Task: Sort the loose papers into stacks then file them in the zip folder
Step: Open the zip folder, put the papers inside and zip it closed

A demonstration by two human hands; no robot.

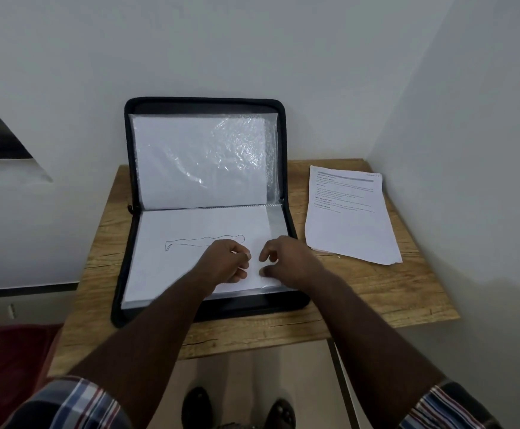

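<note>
Papers are what I am working with, and the near one is right under my fingers. My left hand (226, 263) has its fingers curled in. It sits on the sheet with the drawing (190, 258), but I cannot tell if it pinches anything. My right hand (286, 260) is just beside it, fingers bent and a little apart, tips touching the sheet near its right edge.

That sheet lies in the lower half of the zip folder (128, 274), which is open on the wooden table (376, 301). Its long side runs left to right in front of me. The folder's top half stands up against the wall, with a shiny plastic sleeve (209, 156) over a white page.

Farther off to the right lies the printed stack (348, 218), well apart from the folder. My right hand is nearer to it, so I think that hand should reach for it.
</note>
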